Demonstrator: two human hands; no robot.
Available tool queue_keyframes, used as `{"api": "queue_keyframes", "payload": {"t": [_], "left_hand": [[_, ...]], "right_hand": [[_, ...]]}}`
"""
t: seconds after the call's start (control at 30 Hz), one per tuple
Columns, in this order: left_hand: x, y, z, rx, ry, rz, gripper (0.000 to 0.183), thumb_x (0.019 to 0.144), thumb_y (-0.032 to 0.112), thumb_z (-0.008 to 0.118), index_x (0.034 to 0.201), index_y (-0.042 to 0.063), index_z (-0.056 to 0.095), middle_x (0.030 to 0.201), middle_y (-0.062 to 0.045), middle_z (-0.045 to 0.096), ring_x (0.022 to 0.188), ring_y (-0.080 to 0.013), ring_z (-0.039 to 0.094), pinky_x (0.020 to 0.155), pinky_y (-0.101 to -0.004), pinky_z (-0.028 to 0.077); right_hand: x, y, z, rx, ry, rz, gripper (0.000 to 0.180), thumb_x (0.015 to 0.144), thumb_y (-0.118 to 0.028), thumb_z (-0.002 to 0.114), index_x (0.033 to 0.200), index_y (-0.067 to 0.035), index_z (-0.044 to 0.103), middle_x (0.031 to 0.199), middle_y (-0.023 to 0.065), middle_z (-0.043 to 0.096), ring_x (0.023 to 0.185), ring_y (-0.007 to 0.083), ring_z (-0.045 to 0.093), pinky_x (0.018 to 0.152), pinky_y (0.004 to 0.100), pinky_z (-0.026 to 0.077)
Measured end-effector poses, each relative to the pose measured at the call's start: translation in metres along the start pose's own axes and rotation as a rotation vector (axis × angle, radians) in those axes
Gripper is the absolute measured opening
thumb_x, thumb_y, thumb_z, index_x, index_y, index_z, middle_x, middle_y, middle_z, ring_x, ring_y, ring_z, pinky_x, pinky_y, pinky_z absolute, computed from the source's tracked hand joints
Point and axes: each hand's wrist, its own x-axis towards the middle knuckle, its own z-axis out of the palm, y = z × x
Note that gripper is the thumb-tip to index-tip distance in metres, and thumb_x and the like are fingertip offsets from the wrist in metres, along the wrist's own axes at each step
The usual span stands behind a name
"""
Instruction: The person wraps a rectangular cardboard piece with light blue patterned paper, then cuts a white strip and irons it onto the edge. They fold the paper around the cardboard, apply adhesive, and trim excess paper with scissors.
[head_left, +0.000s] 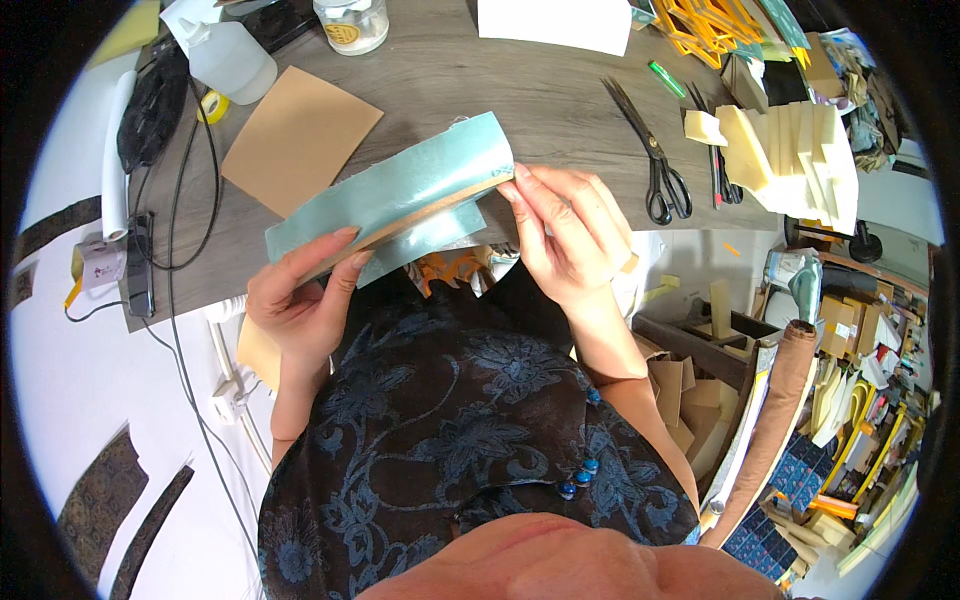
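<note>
Between my two hands spans a narrow brown board strip (420, 217) with shiny pale teal fabric (397, 172) along it. The fabric spreads wide on the far side, and a smaller flap shows on the near side. My left hand (304, 281) grips the lower left end, thumb on the near side and index finger over the top. At the upper right end, my right hand (574, 232) pinches the corner of the strip between thumb and fingertips. The piece is held tilted over the front edge of the grey wood-grain table (450, 82). My left palm hides part of its end.
A square brown board (300, 142) lies beyond my left hand, near a translucent plastic jug (232, 64) and yellow tape (214, 107). Black scissors (656, 157), a green tube (666, 79) and cream foam pieces (795, 157) lie right. A black cable (174, 225) hangs off the left edge.
</note>
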Motion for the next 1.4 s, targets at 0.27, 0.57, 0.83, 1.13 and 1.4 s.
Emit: {"api": "queue_keyframes", "payload": {"t": [0.27, 0.57, 0.83, 1.13, 1.4], "left_hand": [[0.002, 0.003, 0.003, -0.034, -0.008, -0.026, 0.023, 0.080, 0.000, 0.086, 0.102, 0.005, 0.080, 0.094, -0.005, 0.080, 0.063, -0.0011, 0.059, 0.049, -0.0176, 0.036], [0.007, 0.002, 0.010, -0.165, -0.065, 0.136, 0.022, 0.088, 0.010, 0.079, 0.109, 0.006, 0.077, 0.100, -0.011, 0.078, 0.086, -0.0229, 0.077, 0.074, -0.0310, 0.059], [0.005, -0.011, 0.031, -0.237, -0.015, 0.209, 0.021, 0.084, 0.006, 0.079, 0.105, 0.005, 0.077, 0.096, -0.011, 0.078, 0.080, -0.0276, 0.076, 0.070, -0.0370, 0.060], [-0.023, -0.102, 0.122, -0.443, -0.136, 0.371, 0.035, 0.086, 0.020, 0.080, 0.115, 0.003, 0.072, 0.122, -0.017, 0.067, 0.109, -0.0307, 0.059, 0.096, -0.0453, 0.048], [0.002, -0.060, 0.056, -0.371, -0.032, 0.238, 0.028, 0.084, 0.015, 0.077, 0.109, 0.003, 0.071, 0.113, -0.019, 0.070, 0.098, -0.0366, 0.063, 0.086, -0.0438, 0.051]], "right_hand": [[0.004, 0.014, -0.015, 0.175, 0.062, 0.293, 0.013, 0.084, -0.007, 0.083, 0.095, -0.001, 0.078, 0.091, 0.0114, 0.077, 0.079, 0.0206, 0.073, 0.070, 0.0293, 0.058], [0.201, -0.050, 0.034, 0.450, -0.304, -0.322, 0.018, 0.090, 0.006, 0.061, 0.101, -0.001, 0.074, 0.095, 0.0134, 0.074, 0.087, 0.0211, 0.070, 0.080, 0.0306, 0.056], [0.245, -0.251, 0.345, 0.237, -0.856, -0.719, 0.027, 0.096, -0.023, 0.057, 0.091, -0.001, 0.072, 0.093, 0.0252, 0.071, 0.091, 0.0415, 0.070, 0.082, 0.0515, 0.056], [0.213, -0.375, 0.484, 0.092, -1.198, -0.246, 0.048, 0.097, -0.040, 0.051, 0.088, 0.001, 0.074, 0.081, 0.0203, 0.073, 0.069, 0.0291, 0.073, 0.067, 0.0409, 0.059], [0.257, -0.365, 0.489, 0.037, -0.973, -0.301, 0.022, 0.080, -0.016, 0.060, 0.077, 0.001, 0.074, 0.067, 0.0142, 0.071, 0.063, 0.0252, 0.073, 0.061, 0.0369, 0.057]]}}
